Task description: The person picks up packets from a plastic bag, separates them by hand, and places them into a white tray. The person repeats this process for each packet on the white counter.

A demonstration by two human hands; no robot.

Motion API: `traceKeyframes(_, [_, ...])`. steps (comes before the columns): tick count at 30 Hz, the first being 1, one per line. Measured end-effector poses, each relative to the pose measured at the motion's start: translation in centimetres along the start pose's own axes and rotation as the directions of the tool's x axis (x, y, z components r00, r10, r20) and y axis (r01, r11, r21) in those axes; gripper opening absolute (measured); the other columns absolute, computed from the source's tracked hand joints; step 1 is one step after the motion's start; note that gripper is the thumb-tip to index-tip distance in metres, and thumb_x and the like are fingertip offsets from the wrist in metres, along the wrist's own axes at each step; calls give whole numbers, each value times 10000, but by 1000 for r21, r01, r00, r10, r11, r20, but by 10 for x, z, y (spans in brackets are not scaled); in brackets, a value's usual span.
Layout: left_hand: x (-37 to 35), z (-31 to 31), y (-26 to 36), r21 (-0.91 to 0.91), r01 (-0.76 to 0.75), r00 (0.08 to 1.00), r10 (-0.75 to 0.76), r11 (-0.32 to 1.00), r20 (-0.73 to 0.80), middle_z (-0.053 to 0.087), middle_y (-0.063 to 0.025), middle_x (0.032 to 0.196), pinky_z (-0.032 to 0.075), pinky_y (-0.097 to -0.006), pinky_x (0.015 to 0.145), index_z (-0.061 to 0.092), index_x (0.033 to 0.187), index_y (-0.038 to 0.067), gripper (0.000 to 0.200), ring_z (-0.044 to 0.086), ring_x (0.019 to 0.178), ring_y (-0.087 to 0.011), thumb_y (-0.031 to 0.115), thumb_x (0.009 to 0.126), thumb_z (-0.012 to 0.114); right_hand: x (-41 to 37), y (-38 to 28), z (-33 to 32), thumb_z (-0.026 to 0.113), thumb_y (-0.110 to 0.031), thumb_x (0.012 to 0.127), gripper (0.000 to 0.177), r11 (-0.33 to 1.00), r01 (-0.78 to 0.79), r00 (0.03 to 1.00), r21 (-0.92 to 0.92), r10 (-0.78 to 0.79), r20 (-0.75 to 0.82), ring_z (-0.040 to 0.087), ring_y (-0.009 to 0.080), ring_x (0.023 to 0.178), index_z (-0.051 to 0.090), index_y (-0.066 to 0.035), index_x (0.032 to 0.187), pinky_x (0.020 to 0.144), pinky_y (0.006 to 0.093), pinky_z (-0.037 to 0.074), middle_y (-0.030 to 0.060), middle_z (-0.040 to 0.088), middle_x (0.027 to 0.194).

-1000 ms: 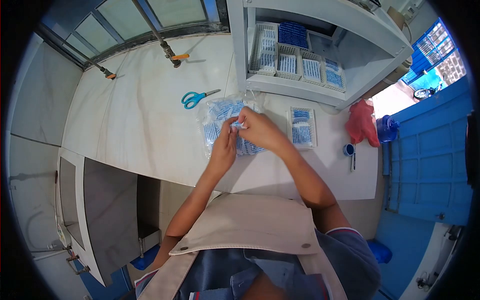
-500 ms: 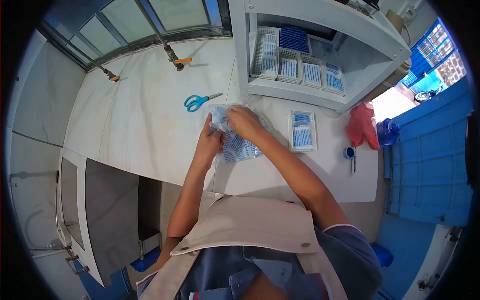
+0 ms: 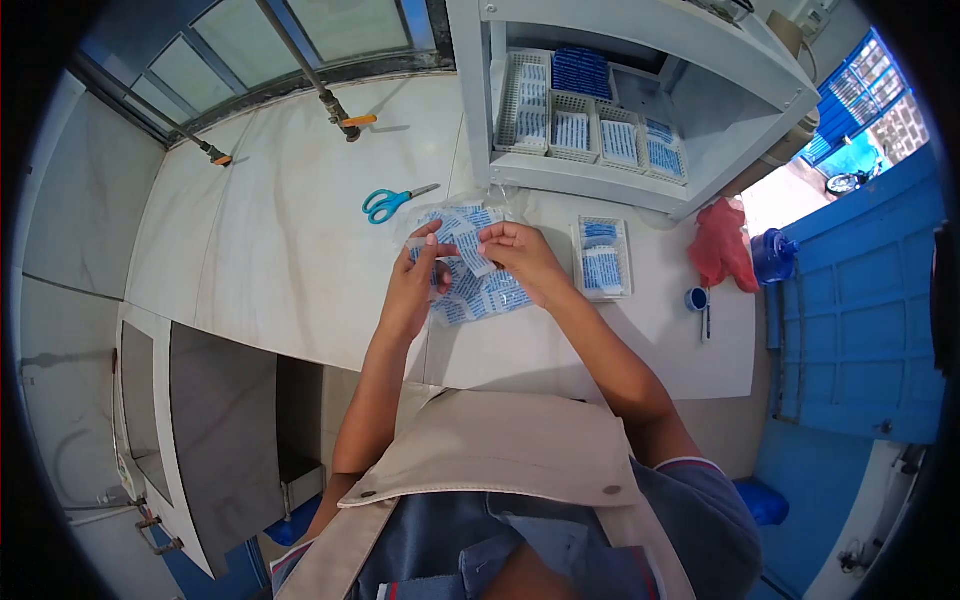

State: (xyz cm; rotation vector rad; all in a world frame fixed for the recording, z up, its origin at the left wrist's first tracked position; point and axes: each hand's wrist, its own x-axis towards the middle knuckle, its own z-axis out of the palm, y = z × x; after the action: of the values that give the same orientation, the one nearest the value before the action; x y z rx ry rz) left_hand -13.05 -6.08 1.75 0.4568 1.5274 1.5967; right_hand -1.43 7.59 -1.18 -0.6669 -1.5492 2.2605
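Note:
A small white packet with blue print is pinched in my right hand, above a clear plastic bag full of similar printed packets. My left hand is at the bag's left side, its fingers bent around the edge of something pale that I cannot make out. Blue-handled scissors lie on the counter just beyond the bag. To the right of my right hand stands a white basket with more printed packets in it.
A white shelf unit at the back holds several baskets of packets. On the right are a red cloth or bag, a blue bottle, a small round container and a pen-like item. A pipe valve rises at the back left.
My right hand has moved right and slightly down, and a printed packet now shows between its fingers. My left hand's fingers have bent. The whole view has shifted slightly.

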Motion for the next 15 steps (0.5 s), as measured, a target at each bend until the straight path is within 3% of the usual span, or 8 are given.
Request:
traceKeyframes(2, [-1, 5, -13, -176, -7, 1000, 13, 984, 28, 572, -92, 1058, 429, -235, 581, 386, 1339, 57, 439, 473, 645, -84, 316, 985, 410, -9, -1, 3, 613, -41, 831, 176, 1000, -17, 1000, 25, 17, 0, 575, 91, 753, 583, 24, 992, 643, 215, 447, 45, 629, 852])
traceKeyframes(6, [-13, 17, -21, -182, -93, 993, 104, 979, 51, 555, -71, 1072, 445, -262, 672, 346, 1362, 83, 484, 524, 781, -115, 383, 984, 391, -22, -2, 13, 608, -25, 836, 160, 1000, 25, 999, 14, -25, -49, 551, 68, 766, 578, 19, 988, 673, 195, 433, 27, 615, 847])
traceKeyframes(8, [-28, 35, -10, -278, -137, 988, 113, 951, -102, 508, -86, 1151, 467, -301, 792, 307, 1381, 125, 479, 545, 960, -159, 395, 990, 360, -23, 10, 21, 598, -26, 848, 153, 996, 81, 995, -36, -83, -62, 559, 69, 739, 579, 9, 995, 650, 203, 445, 37, 618, 842])
traceKeyframes(9, [-32, 37, -12, -278, -139, 988, 115, 951, -103, 508, -86, 1151, 467, -301, 792, 307, 1381, 125, 479, 545, 960, -159, 395, 990, 360, -29, 13, 30, 598, -26, 848, 153, 996, 82, 995, -36, -84, -60, 559, 69, 739, 579, 9, 995, 650, 203, 445, 37, 618, 842])
traceKeyframes(11, [-39, 38, -16, -329, -81, 991, 42, 941, -123, 461, -111, 1223, 464, -332, 865, 267, 1398, 161, 466, 515, 1092, -201, 375, 994, 358, -40, 16, 49, 595, -22, 835, 122, 922, 174, 969, -346, -223, -109, 603, 156, 723, 572, 14, 949, 658, 256, 469, 102, 629, 853])
traceKeyframes(12, [-34, 32, -30, -361, -111, 989, 68, 926, -129, 479, -141, 1216, 469, -328, 863, 258, 1391, 124, 430, 534, 1066, -213, 260, 998, 368, -39, 14, 48, 597, -49, 818, 179, 840, 267, 952, -472, -306, -6, 621, 223, 762, 584, 1, 989, 689, 301, 488, 164, 615, 934])
traceKeyframes(15, [-33, 16, -28, -370, -122, 988, 77, 921, -133, 499, -162, 1178, 482, -321, 847, 251, 1373, 75, 409, 551, 1018, -206, 131, 982, 359, -17, 5, 37, 612, -91, 792, 248, 738, 248, 968, -628, -216, 127, 616, 276, 842, 608, 3, 1022, 741, 346, 491, 182, 596, 973])
